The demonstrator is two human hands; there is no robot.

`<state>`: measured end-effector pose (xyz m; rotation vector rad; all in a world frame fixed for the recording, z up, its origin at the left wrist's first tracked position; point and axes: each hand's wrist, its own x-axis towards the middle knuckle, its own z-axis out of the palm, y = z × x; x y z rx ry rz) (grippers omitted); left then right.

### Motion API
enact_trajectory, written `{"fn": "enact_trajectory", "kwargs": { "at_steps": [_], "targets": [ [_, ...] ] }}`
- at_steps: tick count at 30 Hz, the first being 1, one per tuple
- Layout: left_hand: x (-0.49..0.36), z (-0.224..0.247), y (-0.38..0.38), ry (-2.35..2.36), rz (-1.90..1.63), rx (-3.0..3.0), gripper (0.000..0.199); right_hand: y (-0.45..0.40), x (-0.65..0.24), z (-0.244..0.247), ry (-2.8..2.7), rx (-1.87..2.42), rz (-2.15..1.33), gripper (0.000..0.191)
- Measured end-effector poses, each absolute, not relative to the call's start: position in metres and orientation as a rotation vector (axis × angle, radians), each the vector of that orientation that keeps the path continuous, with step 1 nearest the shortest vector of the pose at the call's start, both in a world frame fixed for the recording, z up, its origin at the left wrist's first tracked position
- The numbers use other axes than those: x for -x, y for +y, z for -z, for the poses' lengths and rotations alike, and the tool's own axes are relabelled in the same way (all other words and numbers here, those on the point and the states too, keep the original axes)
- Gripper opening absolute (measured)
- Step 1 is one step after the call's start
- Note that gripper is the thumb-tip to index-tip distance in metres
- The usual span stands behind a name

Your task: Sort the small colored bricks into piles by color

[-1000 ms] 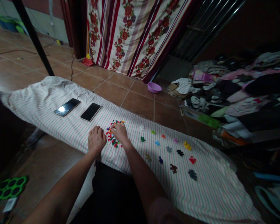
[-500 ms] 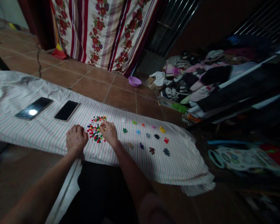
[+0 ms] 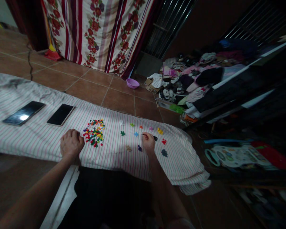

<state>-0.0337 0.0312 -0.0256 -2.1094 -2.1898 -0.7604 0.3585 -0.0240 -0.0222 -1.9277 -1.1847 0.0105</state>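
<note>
My left hand rests palm down on the striped cloth, fingers loosely bent, just left of a mixed heap of small coloured pieces. My right hand is over the sorted piles with its fingertips pinched; whatever is between them is too small to make out. Near its fingers are a light-blue pile and a black pile, partly covered by the hand. Around it lie a green pile, yellow pile, red pile, dark-blue pile, beige pile and dark-grey pile.
Two phones, one with a light reflection and one dark, lie left of the heap on the striped cloth. Beyond are a purple basin, a floral curtain and heaped clothes. A toy panel is at right.
My right hand has moved right from the mixed heap to the sorted piles, its fingers still pinched. My left hand stays beside the heap. The whole view has shifted slightly.
</note>
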Motion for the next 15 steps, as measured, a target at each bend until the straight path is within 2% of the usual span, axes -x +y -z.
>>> {"fn": "enact_trajectory", "kwargs": {
  "at_steps": [7,15],
  "targets": [
    [0.035,0.032,0.033,-2.157,0.771,2.103,0.025,-0.053,-0.419,0.031,-0.811,2.185,-0.059,0.040],
    [0.034,0.026,0.032,-2.161,0.725,2.114,0.027,-0.059,-0.438,0.047,-0.729,2.144,-0.144,0.043]
  ]
}}
